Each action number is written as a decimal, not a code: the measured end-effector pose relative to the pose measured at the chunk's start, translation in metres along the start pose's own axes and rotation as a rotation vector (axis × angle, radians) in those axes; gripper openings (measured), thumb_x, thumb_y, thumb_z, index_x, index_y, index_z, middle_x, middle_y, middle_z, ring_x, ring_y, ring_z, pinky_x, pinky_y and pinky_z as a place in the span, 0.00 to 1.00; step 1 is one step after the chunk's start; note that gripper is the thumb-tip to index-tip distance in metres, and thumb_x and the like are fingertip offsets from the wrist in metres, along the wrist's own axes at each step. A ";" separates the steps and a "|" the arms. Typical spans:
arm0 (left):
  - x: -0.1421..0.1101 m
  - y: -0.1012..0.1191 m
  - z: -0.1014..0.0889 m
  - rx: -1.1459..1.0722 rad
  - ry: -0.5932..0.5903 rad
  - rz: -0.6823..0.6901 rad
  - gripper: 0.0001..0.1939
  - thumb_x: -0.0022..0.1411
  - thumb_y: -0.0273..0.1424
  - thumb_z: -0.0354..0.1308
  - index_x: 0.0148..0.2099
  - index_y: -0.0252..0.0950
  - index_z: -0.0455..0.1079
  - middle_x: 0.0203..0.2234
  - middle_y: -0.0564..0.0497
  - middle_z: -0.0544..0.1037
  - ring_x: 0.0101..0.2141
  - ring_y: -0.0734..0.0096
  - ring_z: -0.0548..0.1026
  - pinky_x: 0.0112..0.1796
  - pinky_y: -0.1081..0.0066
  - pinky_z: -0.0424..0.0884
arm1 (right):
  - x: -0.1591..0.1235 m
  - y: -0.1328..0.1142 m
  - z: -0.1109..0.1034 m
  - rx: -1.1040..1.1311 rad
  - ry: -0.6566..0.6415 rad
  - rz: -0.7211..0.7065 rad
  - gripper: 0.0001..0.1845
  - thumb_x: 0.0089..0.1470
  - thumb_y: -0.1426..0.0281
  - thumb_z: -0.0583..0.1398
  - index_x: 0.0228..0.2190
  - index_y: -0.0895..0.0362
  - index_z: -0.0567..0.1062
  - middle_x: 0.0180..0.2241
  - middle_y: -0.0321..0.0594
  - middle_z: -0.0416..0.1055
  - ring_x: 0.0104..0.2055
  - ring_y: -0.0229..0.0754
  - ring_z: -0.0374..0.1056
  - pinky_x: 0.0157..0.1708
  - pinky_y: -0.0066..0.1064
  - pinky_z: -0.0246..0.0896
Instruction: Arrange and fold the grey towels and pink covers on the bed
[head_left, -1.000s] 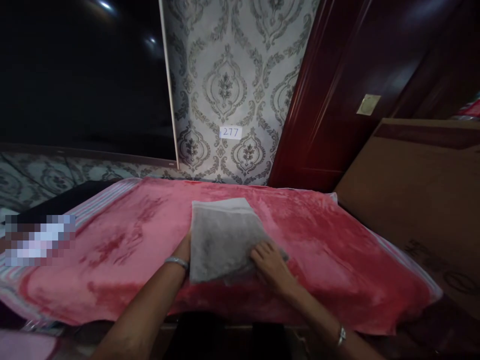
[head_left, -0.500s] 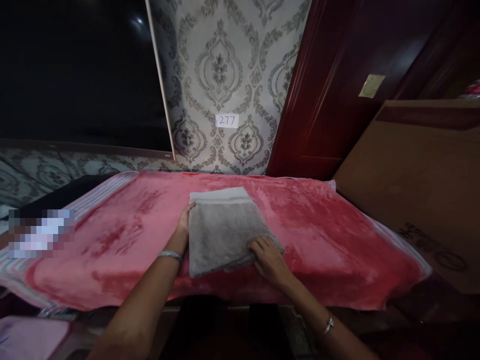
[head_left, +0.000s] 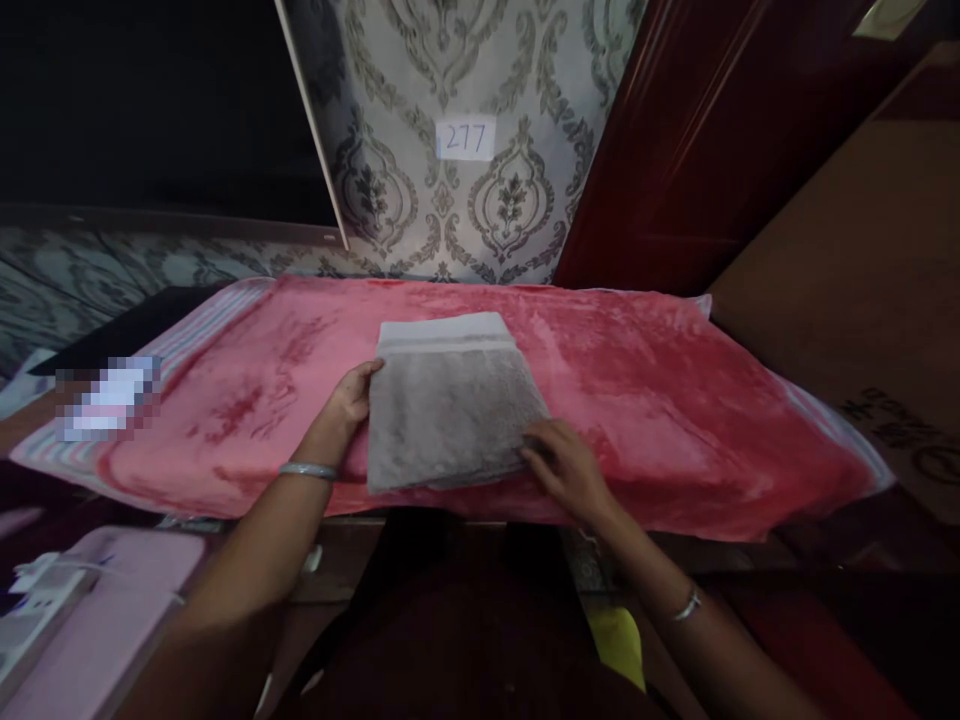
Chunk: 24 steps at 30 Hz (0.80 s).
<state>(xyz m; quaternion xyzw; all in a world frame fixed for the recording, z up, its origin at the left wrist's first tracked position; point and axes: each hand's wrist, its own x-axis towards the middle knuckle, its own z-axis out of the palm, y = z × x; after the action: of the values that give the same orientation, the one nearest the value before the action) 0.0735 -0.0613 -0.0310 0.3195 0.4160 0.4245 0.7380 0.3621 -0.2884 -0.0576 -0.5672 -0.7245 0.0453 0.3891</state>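
A folded grey towel with a pale band along its far edge lies on a pink and red plush blanket. At the towel's left edge is my left hand, its thumb on top and its other fingers hidden under the cloth. My right hand has curled fingers closed at the near right edge of the towel. Part of that corner is covered by the fingers.
A large dark screen stands at the back left, beside a patterned wall with a paper marked 277. On the right, a cardboard box borders the blanket. A pink surface with a white power strip is at lower left.
The view has tilted downward. My right hand has shifted from the top of the towel toward its right edge, and the near right corner appears tucked in. My left hand stays at the left edge.
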 end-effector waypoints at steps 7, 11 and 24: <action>-0.053 -0.024 -0.015 0.149 -0.039 0.083 0.18 0.52 0.26 0.66 0.47 0.32 0.77 0.36 0.45 0.84 0.35 0.63 0.81 0.40 0.66 0.79 | -0.006 0.047 -0.008 0.168 0.100 0.473 0.25 0.58 0.54 0.55 0.49 0.56 0.75 0.45 0.51 0.76 0.46 0.51 0.73 0.47 0.43 0.68; -0.079 -0.041 -0.010 0.260 0.003 0.193 0.28 0.46 0.32 0.73 0.51 0.35 0.75 0.42 0.44 0.83 0.44 0.56 0.80 0.44 0.65 0.78 | -0.005 0.047 -0.002 0.210 0.075 0.553 0.29 0.56 0.51 0.55 0.52 0.57 0.73 0.41 0.47 0.77 0.43 0.50 0.72 0.43 0.41 0.67; -0.094 -0.063 -0.008 0.585 0.129 0.355 0.28 0.50 0.36 0.69 0.54 0.37 0.72 0.54 0.42 0.78 0.57 0.51 0.73 0.58 0.57 0.70 | -0.007 0.051 0.006 0.286 0.137 0.511 0.27 0.54 0.56 0.55 0.52 0.56 0.72 0.41 0.46 0.75 0.41 0.47 0.69 0.41 0.38 0.65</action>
<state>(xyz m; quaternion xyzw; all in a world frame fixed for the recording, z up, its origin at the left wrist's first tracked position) 0.0613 -0.1718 -0.0540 0.5574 0.5037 0.4285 0.5020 0.3988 -0.2743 -0.0914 -0.6723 -0.5166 0.2049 0.4890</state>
